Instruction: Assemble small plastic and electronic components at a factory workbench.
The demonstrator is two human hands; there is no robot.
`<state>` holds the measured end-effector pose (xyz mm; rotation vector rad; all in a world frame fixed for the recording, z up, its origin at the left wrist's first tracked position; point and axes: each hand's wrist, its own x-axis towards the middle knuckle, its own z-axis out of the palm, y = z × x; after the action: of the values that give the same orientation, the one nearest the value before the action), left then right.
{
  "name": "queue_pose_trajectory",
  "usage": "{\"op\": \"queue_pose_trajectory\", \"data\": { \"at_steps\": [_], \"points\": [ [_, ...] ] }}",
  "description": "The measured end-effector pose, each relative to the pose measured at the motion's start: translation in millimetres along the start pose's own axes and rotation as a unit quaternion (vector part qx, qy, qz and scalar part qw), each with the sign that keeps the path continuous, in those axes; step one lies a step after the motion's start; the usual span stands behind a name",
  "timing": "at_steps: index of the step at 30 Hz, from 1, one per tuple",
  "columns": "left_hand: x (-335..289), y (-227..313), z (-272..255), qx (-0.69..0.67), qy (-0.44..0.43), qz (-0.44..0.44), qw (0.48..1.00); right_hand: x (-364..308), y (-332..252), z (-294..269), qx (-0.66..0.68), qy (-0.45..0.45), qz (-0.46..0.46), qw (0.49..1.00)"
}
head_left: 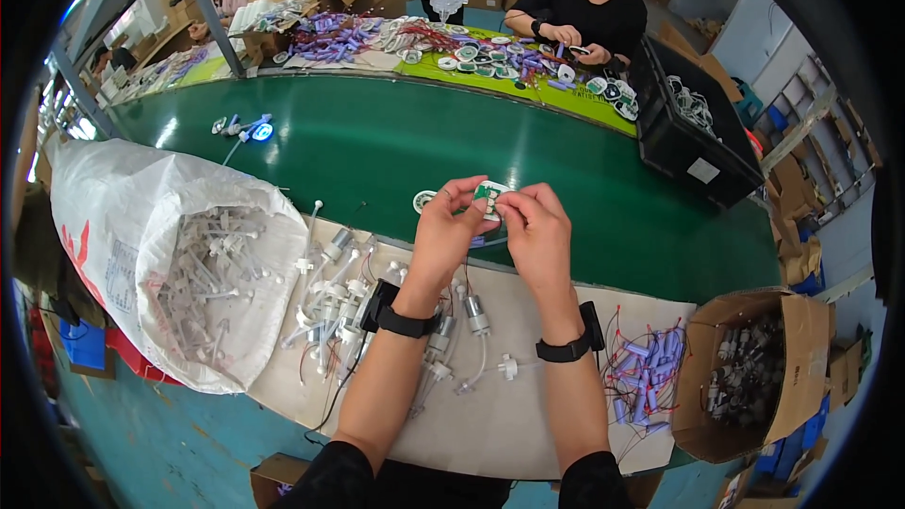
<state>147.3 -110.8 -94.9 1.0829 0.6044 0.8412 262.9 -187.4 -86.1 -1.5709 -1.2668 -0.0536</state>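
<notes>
A small round white part with a green circuit board [483, 192] is held up between both hands over the green belt. My left hand [445, 228] is closed, its thumb and fingers pinching the part's left side. The fingers of my right hand [537, 226] are closed at its right edge, pressed near the board. Just left of my left hand, another round white part [423, 200] lies on the belt. Below my wrists, small silver motors [474, 314] with clear tubes and white fittings lie on the cardboard-covered bench [514, 424].
A white sack [99, 198] of clear plastic parts stands left. Purple batteries [649, 372] with wires and a cardboard box [801, 368] of motors are right. A lit assembly [259, 132] lies on the green belt [368, 123]. Across it, a co-worker [594, 14] handles parts beside a black crate [693, 165].
</notes>
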Motion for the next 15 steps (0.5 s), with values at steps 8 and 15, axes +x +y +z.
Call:
{"op": "queue_pose_trajectory", "data": {
  "at_steps": [8,15],
  "points": [
    [4,0,-6,0.013,0.007,-0.007,1.000,0,-5,-10,-0.032,-0.035,-0.003,0.999],
    [91,55,-25,0.297,-0.004,0.021,0.955,20,-30,-99,-0.006,0.070,0.031,0.997]
  ]
}}
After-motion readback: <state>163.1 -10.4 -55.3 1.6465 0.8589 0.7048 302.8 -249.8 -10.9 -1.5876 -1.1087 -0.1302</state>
